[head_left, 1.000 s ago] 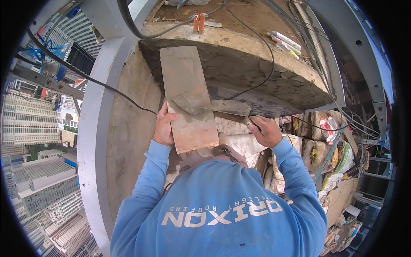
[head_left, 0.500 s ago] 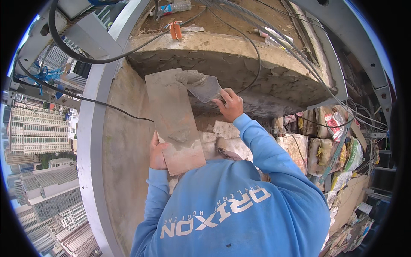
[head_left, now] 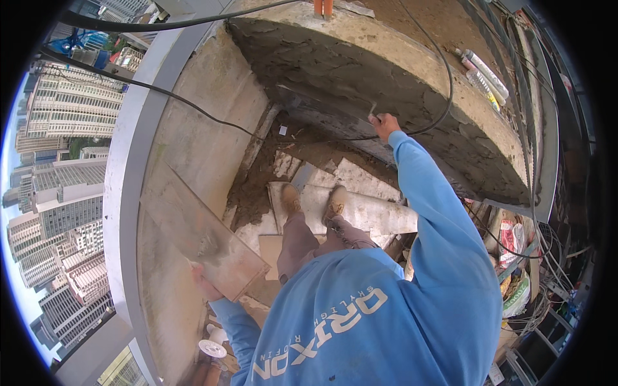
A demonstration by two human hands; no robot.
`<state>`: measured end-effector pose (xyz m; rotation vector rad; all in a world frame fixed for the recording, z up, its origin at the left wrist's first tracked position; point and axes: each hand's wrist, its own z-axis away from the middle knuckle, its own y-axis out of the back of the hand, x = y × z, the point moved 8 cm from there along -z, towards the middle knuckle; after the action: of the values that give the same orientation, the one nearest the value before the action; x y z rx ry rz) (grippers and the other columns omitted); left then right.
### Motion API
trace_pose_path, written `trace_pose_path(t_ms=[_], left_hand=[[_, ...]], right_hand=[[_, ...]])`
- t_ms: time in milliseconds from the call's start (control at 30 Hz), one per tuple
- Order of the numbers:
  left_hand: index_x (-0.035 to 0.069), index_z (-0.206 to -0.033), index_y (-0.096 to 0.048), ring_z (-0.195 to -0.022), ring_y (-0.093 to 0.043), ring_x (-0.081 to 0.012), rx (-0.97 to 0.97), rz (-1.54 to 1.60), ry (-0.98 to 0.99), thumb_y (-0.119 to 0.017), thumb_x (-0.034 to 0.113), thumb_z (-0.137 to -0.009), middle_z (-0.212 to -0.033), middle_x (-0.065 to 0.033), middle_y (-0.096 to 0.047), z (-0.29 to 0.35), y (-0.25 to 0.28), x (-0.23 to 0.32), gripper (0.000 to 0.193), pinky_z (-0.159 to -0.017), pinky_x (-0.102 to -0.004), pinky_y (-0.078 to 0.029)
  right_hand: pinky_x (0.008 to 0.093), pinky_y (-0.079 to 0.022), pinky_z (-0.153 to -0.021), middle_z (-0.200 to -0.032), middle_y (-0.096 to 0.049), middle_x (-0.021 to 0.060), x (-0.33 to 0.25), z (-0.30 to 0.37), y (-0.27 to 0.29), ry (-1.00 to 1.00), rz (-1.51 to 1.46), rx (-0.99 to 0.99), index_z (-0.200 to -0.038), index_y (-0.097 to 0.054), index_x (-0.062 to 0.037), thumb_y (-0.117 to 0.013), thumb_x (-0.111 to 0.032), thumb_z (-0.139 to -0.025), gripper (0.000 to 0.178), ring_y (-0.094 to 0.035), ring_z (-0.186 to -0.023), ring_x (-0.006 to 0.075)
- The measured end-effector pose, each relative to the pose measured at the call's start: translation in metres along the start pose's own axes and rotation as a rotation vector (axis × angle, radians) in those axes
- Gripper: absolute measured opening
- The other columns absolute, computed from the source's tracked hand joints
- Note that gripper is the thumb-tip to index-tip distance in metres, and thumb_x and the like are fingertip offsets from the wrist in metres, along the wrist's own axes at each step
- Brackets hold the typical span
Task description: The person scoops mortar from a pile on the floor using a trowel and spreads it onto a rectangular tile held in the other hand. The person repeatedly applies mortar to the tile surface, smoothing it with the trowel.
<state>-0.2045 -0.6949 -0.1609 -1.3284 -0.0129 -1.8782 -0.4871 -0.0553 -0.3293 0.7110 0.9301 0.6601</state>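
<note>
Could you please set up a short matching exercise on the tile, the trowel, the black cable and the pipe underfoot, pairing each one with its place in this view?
Things:
1. long tile
2. trowel
3. black cable
4. pale pipe

Places:
A. under both boots
B. held by the left hand beside the parapet
C. pressed by the right hand against the mortared wall
D. strung across the parapet wall

Pairs: 1-B, 2-C, 3-D, 4-A

My one view sits head-high above the curved mortared ledge (head_left: 386,83), looking steeply down (fisheye, bent edges), close over it.
</note>
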Motion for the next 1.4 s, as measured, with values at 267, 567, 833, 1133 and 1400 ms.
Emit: trace_pose_path(t_ms=[267, 567, 833, 1133, 1400], left_hand=[[0.008, -0.149, -0.036, -0.12, -0.057, -0.0337, -0.044, 0.048, 0.029, -0.054, 0.015, -0.083, -0.138, -0.0162, -0.051, 0.024, -0.016, -0.021, 0.069, -0.099, -0.0457, -0.052], [0.005, -0.15, -0.034, -0.124, -0.055, -0.0366, -0.575, 0.077, 0.381, -0.047, 0.012, -0.084, -0.139, -0.0175, -0.051, -0.026, -0.22, -0.077, 0.067, -0.104, -0.0475, -0.049], [0.003, -0.15, -0.034, -0.125, -0.055, -0.0368, -0.873, 0.001, 0.603, -0.048, 0.017, -0.084, -0.14, -0.0187, -0.051, 0.009, -0.316, -0.087, 0.068, -0.104, -0.0476, -0.049], [0.004, -0.149, -0.035, -0.123, -0.056, -0.0375, -0.752, 0.065, 0.481, -0.049, 0.015, -0.083, -0.138, -0.0185, -0.052, -0.028, -0.295, -0.061, 0.069, -0.103, -0.0481, -0.05], [0.004, -0.147, -0.039, -0.122, -0.058, -0.032, -0.736, 0.173, 0.209, -0.046, 0.004, -0.081, -0.135, -0.0159, -0.055, -0.006, -0.327, -0.014, 0.066, -0.102, -0.043, -0.051]], right_hand=[[0.0456, -0.05, -0.091, -0.109, -0.068, 0.0291, -0.003, 0.075, 0.042, -0.077, -0.03, 0.208, -0.121, -0.063, 0.0044, -0.055, -0.046, -0.099, 0.056, -0.062, -0.108, 0.0448], [0.0409, -0.05, -0.062, -0.077, -0.066, 0.0134, -0.118, 0.215, 0.124, 0.544, -0.26, 0.114, -0.096, -0.061, 0.0007, -0.054, -0.038, -0.102, 0.04, -0.064, -0.067, 0.0297], [0.0256, -0.042, -0.048, -0.069, -0.06, 0.0057, -0.18, 0.26, 0.151, 0.535, -0.91, -0.76, -0.102, -0.064, 0.0054, -0.053, -0.038, -0.104, 0.045, -0.051, -0.046, 0.0097], [0.0303, -0.044, -0.05, -0.068, -0.06, 0.0068, -0.088, 0.258, 0.139, 0.338, -0.526, -0.478, -0.102, -0.068, 0.0033, -0.057, -0.038, -0.101, 0.042, -0.055, -0.053, 0.0123], [0.0413, -0.053, -0.063, -0.096, -0.061, 0.0139, -0.195, 0.349, 0.153, 0.993, 0.158, 0.148, -0.132, -0.059, -0.0071, -0.071, -0.02, -0.088, 0.047, -0.064, -0.076, 0.0333]])
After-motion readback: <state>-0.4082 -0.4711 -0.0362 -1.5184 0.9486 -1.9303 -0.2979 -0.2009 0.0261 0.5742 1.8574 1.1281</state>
